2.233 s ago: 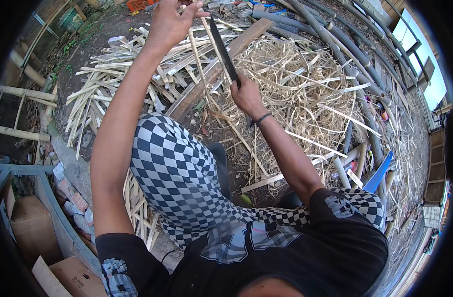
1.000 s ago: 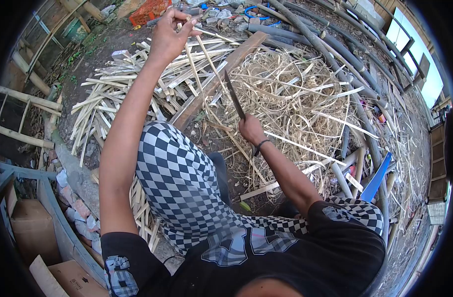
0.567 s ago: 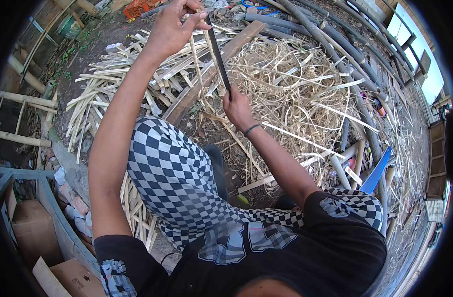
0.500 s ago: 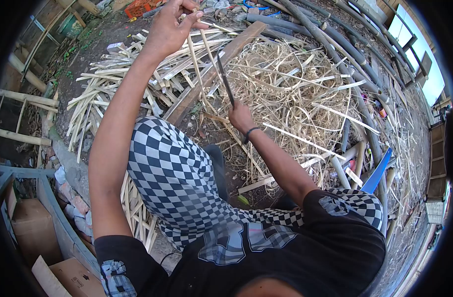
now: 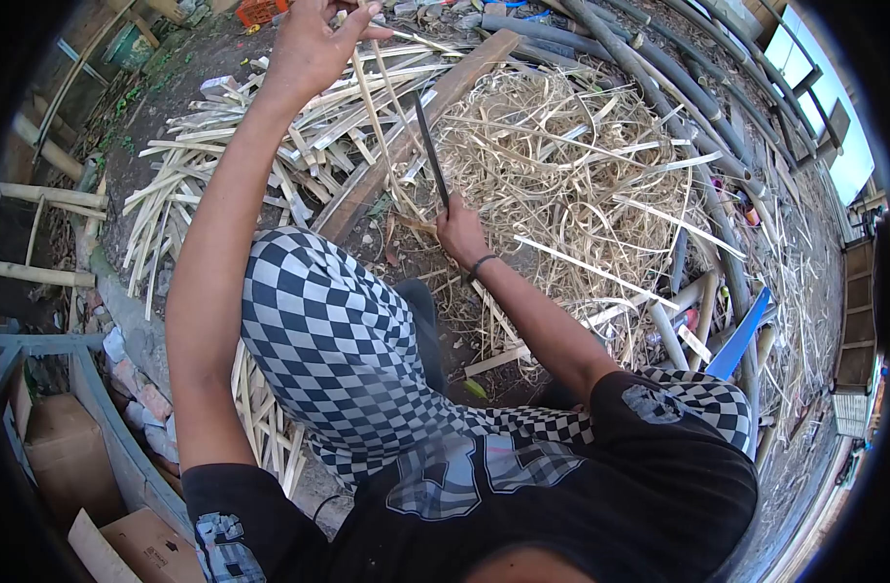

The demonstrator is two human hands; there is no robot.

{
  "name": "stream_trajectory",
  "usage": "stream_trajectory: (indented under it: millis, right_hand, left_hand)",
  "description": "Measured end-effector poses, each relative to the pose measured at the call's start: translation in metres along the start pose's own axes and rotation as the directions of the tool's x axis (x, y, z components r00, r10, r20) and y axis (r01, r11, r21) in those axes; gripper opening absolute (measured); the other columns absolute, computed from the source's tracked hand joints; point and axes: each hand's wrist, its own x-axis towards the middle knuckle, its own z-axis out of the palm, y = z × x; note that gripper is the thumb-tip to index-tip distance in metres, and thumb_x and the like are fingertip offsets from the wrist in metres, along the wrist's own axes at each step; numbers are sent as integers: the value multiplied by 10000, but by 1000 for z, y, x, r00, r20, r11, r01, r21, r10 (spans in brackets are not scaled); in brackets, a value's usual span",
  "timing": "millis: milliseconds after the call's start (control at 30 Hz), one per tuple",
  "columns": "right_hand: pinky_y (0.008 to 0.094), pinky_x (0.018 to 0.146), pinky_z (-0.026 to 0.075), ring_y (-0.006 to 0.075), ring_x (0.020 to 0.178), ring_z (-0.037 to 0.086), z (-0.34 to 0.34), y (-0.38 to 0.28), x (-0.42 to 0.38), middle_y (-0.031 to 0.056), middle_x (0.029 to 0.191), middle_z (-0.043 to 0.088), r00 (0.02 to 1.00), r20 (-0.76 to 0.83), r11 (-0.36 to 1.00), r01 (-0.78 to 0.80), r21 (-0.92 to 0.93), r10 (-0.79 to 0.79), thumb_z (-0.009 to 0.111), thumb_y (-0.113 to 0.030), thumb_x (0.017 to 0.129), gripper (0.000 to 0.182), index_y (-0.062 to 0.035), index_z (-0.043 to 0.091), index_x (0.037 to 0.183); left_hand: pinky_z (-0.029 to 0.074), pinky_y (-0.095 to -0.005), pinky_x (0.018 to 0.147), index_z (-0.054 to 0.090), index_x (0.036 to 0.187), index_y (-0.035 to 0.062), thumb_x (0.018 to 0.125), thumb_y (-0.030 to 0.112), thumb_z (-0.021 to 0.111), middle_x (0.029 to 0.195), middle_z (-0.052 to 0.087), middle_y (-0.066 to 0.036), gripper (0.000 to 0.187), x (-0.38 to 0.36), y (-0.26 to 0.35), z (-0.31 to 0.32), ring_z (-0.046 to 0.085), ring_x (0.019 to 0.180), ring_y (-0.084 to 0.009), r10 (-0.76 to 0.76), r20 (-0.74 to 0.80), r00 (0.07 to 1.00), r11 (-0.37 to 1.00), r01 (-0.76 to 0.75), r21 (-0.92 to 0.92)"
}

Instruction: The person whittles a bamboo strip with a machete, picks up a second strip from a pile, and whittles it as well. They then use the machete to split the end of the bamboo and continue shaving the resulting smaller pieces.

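My left hand (image 5: 318, 47) is raised near the top edge, fingers closed round the upper end of thin bamboo strips (image 5: 368, 102). Two narrow lengths hang down from it, spread slightly apart. Lower and to the right, my right hand (image 5: 461, 233) grips a long, dark-bladed knife (image 5: 429, 146) whose handle is hidden in the fist. The blade points up and leans left, its tip close beside the hanging strips in this view. Behind both lies a wooden plank (image 5: 367, 189), slanting from upper right to lower left.
A heap of curled bamboo shavings (image 5: 571, 175) lies right of the plank. Split strips (image 5: 197, 180) are piled to its left. Dark poles (image 5: 683, 87) lie beyond. A blue saw-like blade (image 5: 739, 335) is at right; a cardboard box (image 5: 70, 452) stands lower left.
My left hand has moved up and left with the strips. My right hand has shifted slightly left, and the knife has moved left with it, its tip slightly higher.
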Motion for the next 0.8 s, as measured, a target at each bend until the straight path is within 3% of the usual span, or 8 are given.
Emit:
stream_trajectory:
  millis: [67, 200, 400, 467, 500, 600, 700, 800]
  right_hand:
    - [590, 739, 503, 521, 783, 627, 13, 39, 1, 323, 820, 645, 976, 94, 974, -184, -135, 198, 527, -171, 933, 214, 29, 505, 1007]
    - [575, 761, 523, 518, 803, 641, -7, 34, -6, 328, 839, 655, 967, 158, 971, -170, -169, 197, 526, -195, 925, 270, 49, 525, 1042]
    - [563, 784, 532, 500, 836, 661, -9, 34, -23, 343, 848, 656, 945, 194, 937, -205, -283, 265, 538, -196, 908, 363, 66, 520, 1159]
    - [556, 779, 533, 497, 844, 660, -16, 28, -8, 344, 862, 656, 957, 172, 948, -185, -260, 234, 541, -195, 908, 337, 62, 552, 1126]
    - [541, 810, 541, 490, 885, 664, -23, 17, 2, 336, 906, 666, 960, 175, 961, -182, -209, 220, 540, -188, 909, 329, 64, 560, 1118]
    - [519, 742, 530, 464, 807, 663, -55, -43, 17, 300, 832, 661, 998, 55, 999, -38, -6, 38, 537, -174, 921, 240, 42, 580, 1017]
    - [504, 657, 499, 447, 703, 646, -93, -107, 27, 271, 770, 640, 972, -138, 963, 213, 166, -191, 565, -182, 938, 190, 3, 579, 983]
    - [519, 700, 529, 485, 740, 657, -130, -143, 29, 266, 784, 667, 969, -70, 949, 248, 193, -239, 593, -188, 919, 204, -23, 564, 1035]
  left_hand:
    - [637, -382, 870, 396, 961, 30, 963, -50, 513, 992, 458, -73, 141, -1, -9, -9, 591, 923, -184, 6, 3, 1000, 995, -6, -104]
    - [641, -380, 856, 389, 946, 41, 948, -71, 516, 1000, 459, -91, 169, 1, -9, -10, 582, 974, -185, 35, -2, 999, 999, -35, 40]
    - [643, -352, 773, 451, 956, 41, 951, 10, 634, 1032, 567, -92, 185, -1, -18, -10, 635, 865, -149, 42, -42, 998, 989, -48, -140]
    - [429, -382, 1090, 503, 1063, 49, 963, 183, 684, 1021, 618, -115, 247, 4, -23, -19, 746, 872, -252, 49, -35, 998, 985, -43, 168]
    - [429, -382, 1090, 503, 1063, 49, 963, 183, 684, 1021, 618, -115, 247, 5, -19, -19, 746, 872, -252, 52, -36, 998, 985, -45, 169]
    - [622, -313, 710, 502, 962, 30, 948, 36, 660, 931, 630, -83, 159, 4, -5, -9, 677, 792, -145, -49, -56, 997, 997, 52, 56]
    - [596, -287, 667, 550, 962, 27, 944, 79, 691, 774, 624, -54, 151, 4, -9, -8, 702, 714, -156, 40, -47, 998, 999, -41, -25]
    - [611, -309, 696, 566, 992, 38, 949, 99, 689, 887, 669, -104, 143, 5, -15, -11, 703, 737, -175, 52, 47, 998, 997, -49, -57]
